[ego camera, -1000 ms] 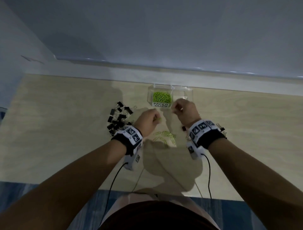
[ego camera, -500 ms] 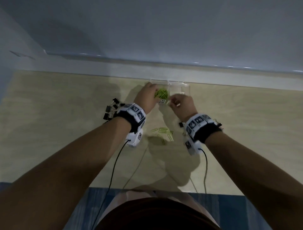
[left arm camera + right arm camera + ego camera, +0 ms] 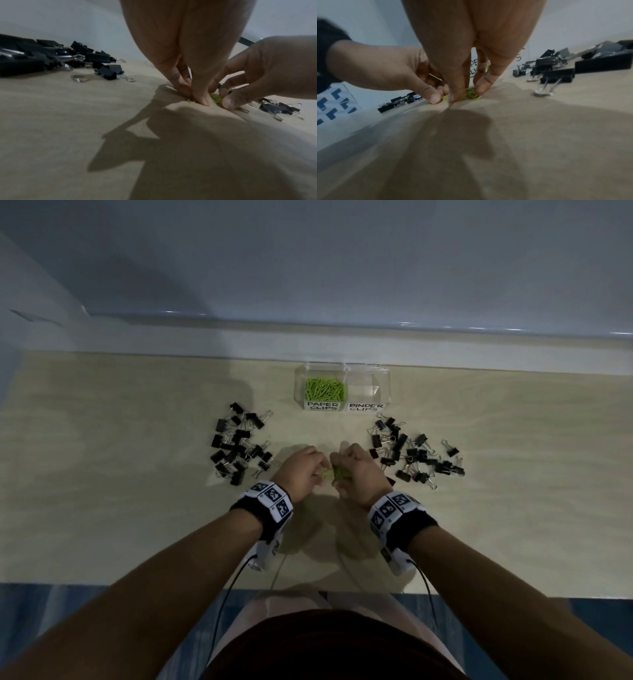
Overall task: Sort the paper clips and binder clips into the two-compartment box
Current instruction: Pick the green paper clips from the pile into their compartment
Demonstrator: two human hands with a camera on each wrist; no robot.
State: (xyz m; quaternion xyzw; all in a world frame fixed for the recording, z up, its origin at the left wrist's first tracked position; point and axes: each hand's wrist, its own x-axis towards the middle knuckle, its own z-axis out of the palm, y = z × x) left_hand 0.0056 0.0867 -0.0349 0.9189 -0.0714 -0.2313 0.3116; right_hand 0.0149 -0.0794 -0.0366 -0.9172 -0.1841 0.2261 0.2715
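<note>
Both hands back from box (image 3: 385, 378), pinching loose paper clips (image 3: 339, 473), green clips fill left compartment

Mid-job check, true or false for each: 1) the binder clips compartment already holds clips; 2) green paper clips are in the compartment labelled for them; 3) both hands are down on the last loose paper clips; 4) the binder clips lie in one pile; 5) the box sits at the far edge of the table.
1) False: the BINDER CLIPS compartment looks empty.
2) True: the green paper clips fill the PAPER CLIPS side.
3) True: the left hand and the right hand pinch the loose paper clips on the table.
4) False: one pile of binder clips lies left, another pile right.
5) True: the box stands near the far edge.
</note>
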